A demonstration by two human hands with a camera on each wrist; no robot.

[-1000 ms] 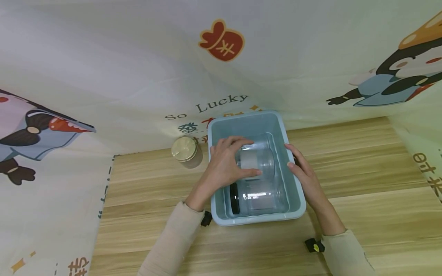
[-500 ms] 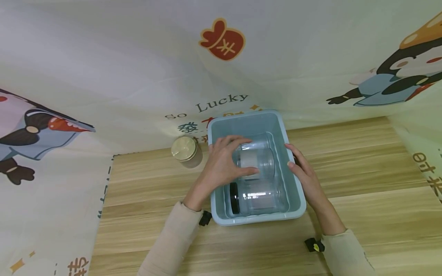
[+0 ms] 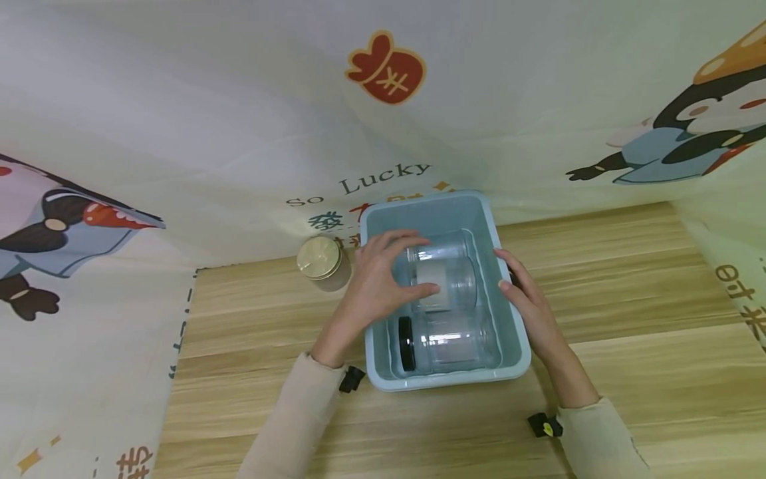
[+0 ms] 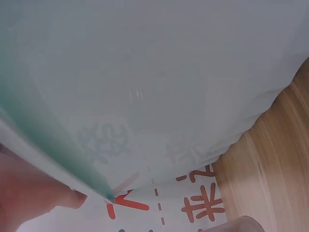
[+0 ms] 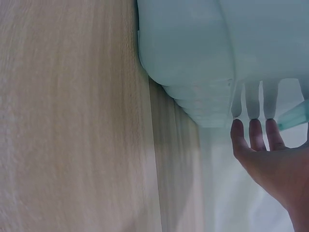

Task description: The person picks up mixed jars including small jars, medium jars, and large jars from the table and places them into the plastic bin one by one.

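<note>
A light blue plastic bin (image 3: 513, 332) stands on the wooden table. Two clear jars lie on their sides in it. My left hand (image 3: 385, 276) reaches in from the left, and its fingers and thumb curl round the left end of the far jar (image 3: 451, 273), which has a white label. The near jar (image 3: 451, 342) has a black lid and lies untouched. My right hand (image 3: 517, 289) rests flat against the bin's outer right wall. In the right wrist view its straight fingers (image 5: 253, 135) touch that bin wall (image 5: 193, 53).
A jar with a gold lid (image 3: 323, 261) stands on the table just left of the bin. A printed cloth backdrop (image 3: 239, 133) hangs behind and drapes over the table's left side. Bare wooden table (image 3: 628, 279) extends right of the bin.
My left hand has slid a little to the left along the far jar, which has stayed in place. The right hand and the bin have not moved.
</note>
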